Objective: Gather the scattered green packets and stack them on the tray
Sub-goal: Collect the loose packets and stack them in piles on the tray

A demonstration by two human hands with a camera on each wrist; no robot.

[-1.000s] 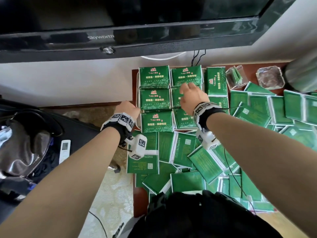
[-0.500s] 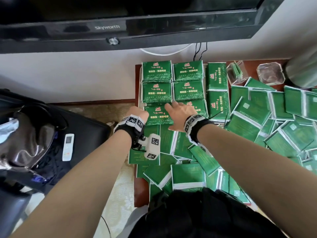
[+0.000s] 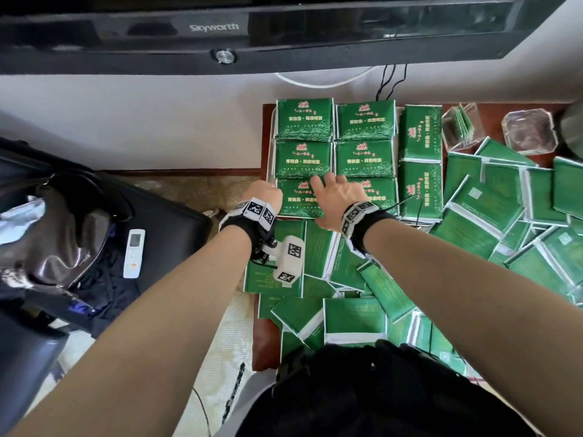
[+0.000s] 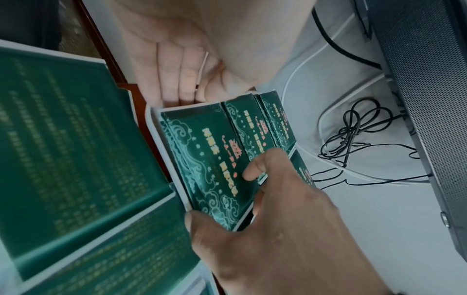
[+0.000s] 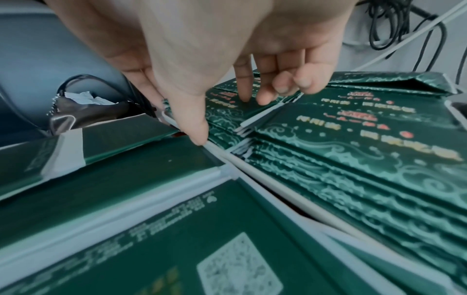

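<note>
While the right hand (image 3: 335, 199) lay spread over the near stack (image 3: 298, 198) at the near-left corner of the tray (image 3: 270, 159), its fingers (image 5: 244, 83) were straight and pressed the top packet and its thumb (image 5: 194, 121) bore on the stack's near edge, so it clasped nothing. The left hand (image 3: 264, 195) stood at that stack's left side; the left wrist view showed its fingers (image 4: 174, 79) straight against the stack's end by the tray's white rim, also clasping nothing. The stack thus lay between the two hands, right of the left hand and under the right, with its long axis running left to right across the tray. This looked like squaring the pile, the left hand serving as a stop while the right nudged packets toward it. Five neighbouring stacks filled the tray in two columns, and two more stood just right of it. The scattered packets (image 3: 492, 222) lay nearer and to the right on the table (image 3: 266, 342), so the right hand appeared nearer for the next pickup, though the left was close to the loose packet (image 3: 277, 263) under its wrist
</note>
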